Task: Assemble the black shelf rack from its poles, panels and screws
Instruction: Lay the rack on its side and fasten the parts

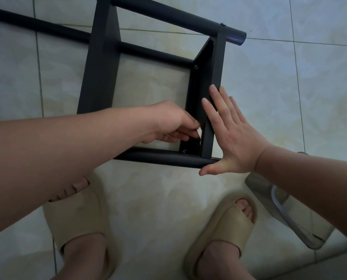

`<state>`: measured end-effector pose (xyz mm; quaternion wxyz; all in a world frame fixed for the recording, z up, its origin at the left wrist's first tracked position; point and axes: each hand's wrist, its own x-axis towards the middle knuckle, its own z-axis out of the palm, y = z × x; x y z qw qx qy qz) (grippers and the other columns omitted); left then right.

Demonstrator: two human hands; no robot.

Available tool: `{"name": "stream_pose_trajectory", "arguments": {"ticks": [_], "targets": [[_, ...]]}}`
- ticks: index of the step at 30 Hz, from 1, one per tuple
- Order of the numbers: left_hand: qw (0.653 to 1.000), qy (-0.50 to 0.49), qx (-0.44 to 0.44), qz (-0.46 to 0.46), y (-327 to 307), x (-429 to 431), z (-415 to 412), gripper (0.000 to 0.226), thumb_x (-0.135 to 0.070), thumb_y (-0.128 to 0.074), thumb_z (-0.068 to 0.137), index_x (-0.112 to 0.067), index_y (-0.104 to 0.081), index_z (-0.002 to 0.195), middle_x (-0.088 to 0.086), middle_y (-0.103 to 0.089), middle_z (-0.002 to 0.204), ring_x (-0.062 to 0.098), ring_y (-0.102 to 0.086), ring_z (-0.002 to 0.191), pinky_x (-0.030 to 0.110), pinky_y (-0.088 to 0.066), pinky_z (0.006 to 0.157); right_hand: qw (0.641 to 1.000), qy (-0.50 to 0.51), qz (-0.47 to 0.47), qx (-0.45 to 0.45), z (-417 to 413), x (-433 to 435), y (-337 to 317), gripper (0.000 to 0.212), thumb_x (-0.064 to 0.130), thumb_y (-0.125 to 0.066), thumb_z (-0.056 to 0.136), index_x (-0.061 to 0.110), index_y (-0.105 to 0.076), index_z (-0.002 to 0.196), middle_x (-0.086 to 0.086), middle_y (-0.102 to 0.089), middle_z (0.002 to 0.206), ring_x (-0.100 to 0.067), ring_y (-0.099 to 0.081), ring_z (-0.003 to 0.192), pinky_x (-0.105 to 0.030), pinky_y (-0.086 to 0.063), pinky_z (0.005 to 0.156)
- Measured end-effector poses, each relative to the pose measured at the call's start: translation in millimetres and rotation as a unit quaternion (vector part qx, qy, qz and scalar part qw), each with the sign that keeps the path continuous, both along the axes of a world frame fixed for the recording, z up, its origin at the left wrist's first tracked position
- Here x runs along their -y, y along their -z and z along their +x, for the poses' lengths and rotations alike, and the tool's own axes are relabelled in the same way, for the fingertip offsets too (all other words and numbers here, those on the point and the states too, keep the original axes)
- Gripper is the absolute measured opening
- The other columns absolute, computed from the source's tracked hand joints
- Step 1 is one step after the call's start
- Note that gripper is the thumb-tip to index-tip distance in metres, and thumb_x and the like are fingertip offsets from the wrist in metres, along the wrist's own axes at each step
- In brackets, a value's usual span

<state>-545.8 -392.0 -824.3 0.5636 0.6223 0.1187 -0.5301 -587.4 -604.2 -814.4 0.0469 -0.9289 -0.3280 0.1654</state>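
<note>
a: where is the rack, and how does it lie?
b: the black shelf rack (100, 57) lies on its side on the tiled floor (289, 98), just ahead of two feet in beige slippers (77, 215). its poles run from far left to near right. the end panel (198, 91) stands across them, its long axis pointing away from the person.
a: and the hands?
b: the right hand (235, 138) is flat, fingers straight and together, pressed against the outer side of that end panel, thumb by the tip of the near pole (158, 157). the left hand (168, 122) reaches inside the frame, fingers curled round a small pale thing (199, 135); i cannot tell what it is.
a: what does the next move turn on?
b: probably a screw (184, 151) in the corner where the end panel meets the near pole. it sits just below the left fingertips, toward the person, so the left hand is nearer. the panel lies between the screw and the right hand.
a: anything in the way?
b: the corner is tight, closed underneath by the near pole. a second panel (100, 81) stands well to the left. a clear plastic thing (289, 215) lies on the floor under the right forearm, apart from the rack.
</note>
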Motion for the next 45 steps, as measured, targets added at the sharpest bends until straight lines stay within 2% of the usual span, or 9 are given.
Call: {"name": "stream_pose_trajectory", "arguments": {"ticks": [7,16,22,28,35,45], "targets": [[1.000,-0.003,-0.001,-0.002,1,2,4,0.009,-0.030,-0.064,0.096,-0.022,-0.069,0.098,-0.005,-0.079,0.087,0.008,-0.071,0.081,0.029,-0.046,0.075,1.000,0.001,0.000,0.000,0,0,0,0.136,0.099,-0.034,0.071,0.002,-0.001,0.160,-0.024,0.007,0.167,-0.043,0.009,0.155,-0.063,-0.010,0.123],[0.999,0.039,-0.019,0.003,2,8,6,0.014,-0.028,-0.058,0.097,-0.017,-0.066,0.094,-0.002,-0.079,0.086,0.007,-0.073,0.073,0.029,-0.048,0.075,1.000,0.004,-0.004,-0.005,0,-1,-2,0.137,0.099,-0.035,0.070,0.001,-0.002,0.160,-0.025,0.007,0.167,-0.042,0.010,0.155,-0.061,-0.008,0.124],[0.998,0.066,0.003,0.001,3,5,7,0.015,-0.025,-0.055,0.100,-0.015,-0.065,0.095,-0.002,-0.079,0.085,0.008,-0.073,0.078,0.029,-0.048,0.076,1.000,0.005,-0.003,-0.006,0,-1,-3,0.138,0.098,-0.037,0.069,0.000,-0.002,0.160,-0.025,0.007,0.167,-0.042,0.011,0.154,-0.060,-0.006,0.125],[0.996,0.088,0.032,-0.008,4,4,9,0.014,-0.022,-0.052,0.102,-0.018,-0.062,0.093,-0.002,-0.078,0.084,0.005,-0.072,0.073,0.030,-0.048,0.076,1.000,0.005,-0.003,-0.007,0,-1,-2,0.137,0.099,-0.036,0.070,0.001,-0.002,0.160,-0.025,0.007,0.167,-0.041,0.012,0.155,-0.061,-0.007,0.125],[0.989,0.139,0.052,-0.009,4,-2,14,0.020,-0.016,-0.051,0.101,-0.020,-0.062,0.084,-0.001,-0.079,0.087,0.009,-0.071,0.079,0.033,-0.047,0.082,1.000,0.007,-0.004,-0.009,0,-1,-2,0.137,0.100,-0.033,0.070,0.002,-0.001,0.160,-0.024,0.009,0.167,-0.040,0.013,0.155,-0.061,-0.006,0.125],[0.977,0.206,0.061,-0.013,1,-14,19,0.021,-0.012,-0.052,0.101,-0.018,-0.067,0.087,0.001,-0.078,0.093,0.009,-0.070,0.085,0.030,-0.046,0.081,1.000,0.002,-0.003,-0.001,0,-1,-1,0.137,0.099,-0.034,0.071,0.001,-0.001,0.160,-0.024,0.007,0.167,-0.042,0.010,0.155,-0.062,-0.009,0.124]]}}
